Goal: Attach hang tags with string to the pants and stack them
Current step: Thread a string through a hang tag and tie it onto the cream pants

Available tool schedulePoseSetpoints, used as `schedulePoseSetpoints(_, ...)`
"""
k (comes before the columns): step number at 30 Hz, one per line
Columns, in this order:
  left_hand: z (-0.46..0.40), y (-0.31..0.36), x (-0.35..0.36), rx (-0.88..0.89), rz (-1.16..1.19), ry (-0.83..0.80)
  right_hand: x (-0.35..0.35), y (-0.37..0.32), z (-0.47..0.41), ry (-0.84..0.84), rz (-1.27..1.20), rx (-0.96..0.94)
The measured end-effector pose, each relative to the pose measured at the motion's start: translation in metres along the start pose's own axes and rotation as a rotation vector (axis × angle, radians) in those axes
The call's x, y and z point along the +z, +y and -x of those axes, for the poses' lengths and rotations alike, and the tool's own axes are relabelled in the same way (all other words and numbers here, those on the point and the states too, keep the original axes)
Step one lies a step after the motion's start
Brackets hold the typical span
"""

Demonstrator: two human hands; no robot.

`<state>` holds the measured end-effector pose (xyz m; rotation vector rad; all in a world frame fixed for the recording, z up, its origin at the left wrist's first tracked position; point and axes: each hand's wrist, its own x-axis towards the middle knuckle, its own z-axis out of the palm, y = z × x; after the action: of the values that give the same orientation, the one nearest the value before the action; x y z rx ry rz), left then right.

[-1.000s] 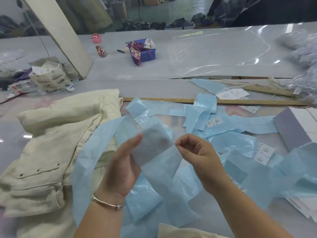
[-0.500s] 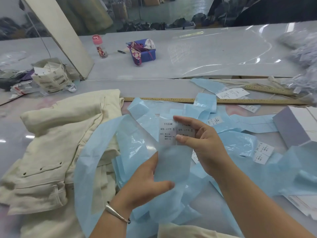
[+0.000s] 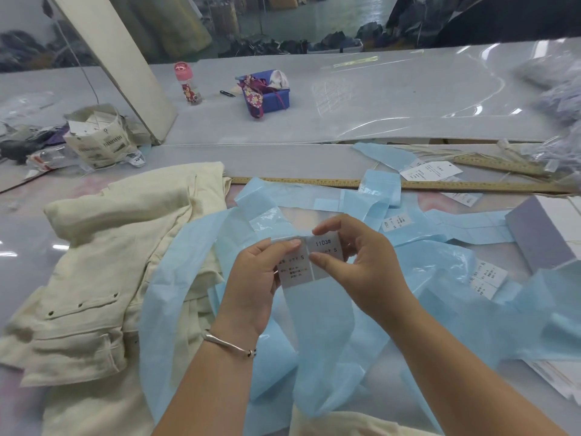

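Size labels [image 3: 309, 259], two side by side on pale blue backing strip [image 3: 317, 313], held up between my hands so I can read them. Left hand [image 3: 251, 278] pinches the left label, right hand [image 3: 355, 265] pinches the "1103# S" one, probably to peel it. Cream pants [image 3: 103, 262] lie on the surface [image 3: 283, 158] to my left, no hang tag visible yet. Loose backing scraps [image 3: 471, 228] around, wooden ruler [image 3: 440, 185] behind.

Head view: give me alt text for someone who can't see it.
Both hands, left hand and right hand, pinch white size labels on a pale blue backing strip. Cream pants lie to the left, and a wooden ruler lies beyond.
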<state>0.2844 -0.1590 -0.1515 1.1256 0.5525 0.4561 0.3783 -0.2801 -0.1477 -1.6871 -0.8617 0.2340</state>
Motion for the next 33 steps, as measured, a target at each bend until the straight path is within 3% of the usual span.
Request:
schedulePoseSetpoints(9,0.001,-0.011,0.003,-0.058,-0.005,0.077,-0.001,0.007,0.009,0.184,0.263,-0.166)
schedulePoseSetpoints(14,0.002,-0.014,0.006,-0.045,-0.043,0.090,-0.004,0.003,0.011,0.168,0.433,-0.204)
schedulePoseSetpoints(20,-0.017,-0.018,0.001,-0.067,-0.013,0.292,-0.008,-0.012,0.024,0.041,0.419,-0.262)
schedulePoseSetpoints(24,-0.042,-0.020,-0.012,-0.041,-0.052,0.392,-0.016,-0.021,0.030,0.100,0.184,-0.250)
schedulePoseSetpoints(26,-0.054,-0.019,-0.015,-0.021,-0.181,0.396,-0.024,-0.022,0.028,0.173,0.072,-0.220)
schedulePoseSetpoints(30,-0.058,-0.012,-0.012,0.045,-0.783,0.437,-0.036,-0.015,0.022,0.232,0.052,-0.071)
schedulePoseSetpoints(33,-0.027,-0.008,0.006,0.419,-1.103,0.492,-0.045,-0.010,0.023,0.188,0.043,0.080)
